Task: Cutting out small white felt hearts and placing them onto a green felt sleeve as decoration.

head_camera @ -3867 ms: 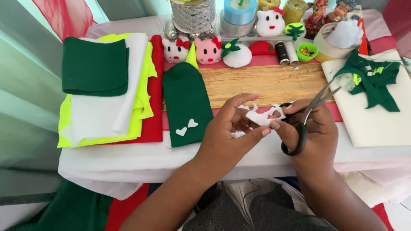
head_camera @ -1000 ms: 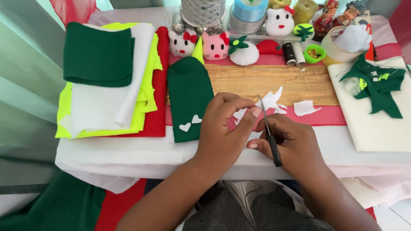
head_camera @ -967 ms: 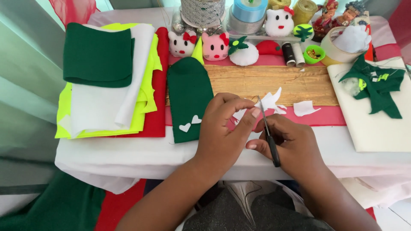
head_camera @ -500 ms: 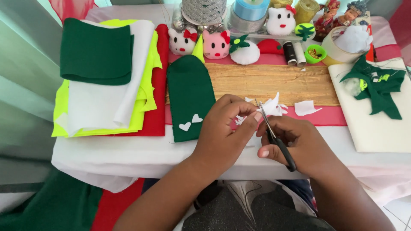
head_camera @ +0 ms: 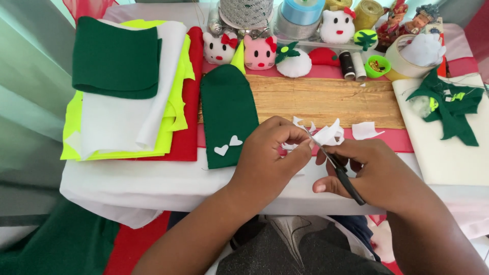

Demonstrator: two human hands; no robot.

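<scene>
Fig.: felt craft bench, head view, read L to R.

Far L: stacked felt sheets (head_camera: pixel 127 102) – dark green on top, then white, neon yellow, red at the bottom. Just R of the stack: a dark green felt piece (head_camera: pixel 227 119) w/ rounded top, lying flat, two small white hearts (head_camera: pixel 228 145) near its lower end. Behind it, a row of small stuffed cat heads (head_camera: pixel 240 49), ribbon rolls and thread spools along the back edge.

Centre: left hand (head_camera: pixel 270 158), fingers closed in a pinch on a small white felt scrap (head_camera: pixel 328 135), held up off the bench, over the front edge of the gold fabric strip (head_camera: pixel 326 97). Step in hand, by judgement: cutting a small shape out of the white felt; the cut looks part done, since the scrap's edge is jagged and a loose white offcut (head_camera: pixel 365 130) lies just beside it on the strip.

R of centre: right hand (head_camera: pixel 372 173) clamped round black-handled scissors (head_camera: pixel 338 168), tips at the scrap; how far the blades stand open cannot be told. A further cut would call for turning the scrap w/ the pinching fingers while keeping fingertips clear of the blades.

Far R: white board (head_camera: pixel 443 153) bearing a green felt figure (head_camera: pixel 451 104).
</scene>
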